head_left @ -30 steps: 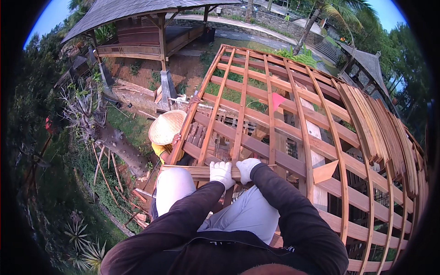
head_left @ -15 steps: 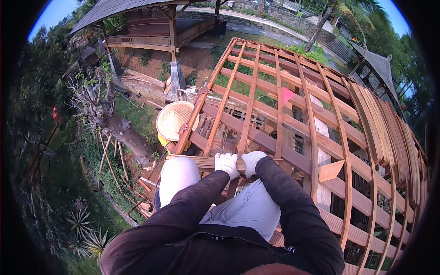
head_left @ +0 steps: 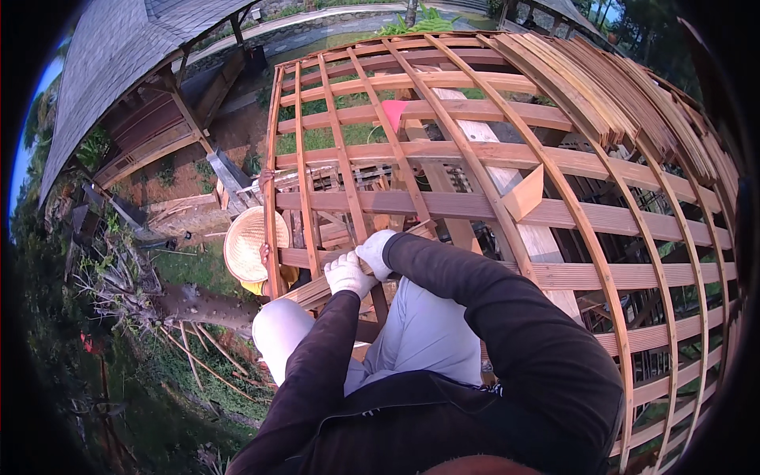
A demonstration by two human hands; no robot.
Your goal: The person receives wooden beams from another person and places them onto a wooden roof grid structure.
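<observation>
White work gloves cover both my hands. My left hand (head_left: 349, 275) is closed around a short stack of thin wooden battens (head_left: 310, 294) just beyond my left knee. Close beside it, my right hand (head_left: 375, 253) is curled over the same battens, its fingers partly hidden. The stack slants from near my knee up toward the right, across the narrow rafters of a wooden roof frame (head_left: 396, 203). Below the frame's left edge is another person in a woven conical hat (head_left: 247, 244), with a hand at the edge rafter (head_left: 272, 229).
Gaps open between the frame's crossing timbers. Long battens (head_left: 570, 83) lie stacked on its far right. A loose wood piece (head_left: 524, 194) and a pink cloth flag (head_left: 393, 112) are on the frame. Left and below stand a bare tree trunk (head_left: 210, 306) and a shingle-roofed pavilion (head_left: 119, 71).
My view has swung to the right. The battens in my hands have turned from nearly level to slanting, right end farther away. My hands are closer together.
</observation>
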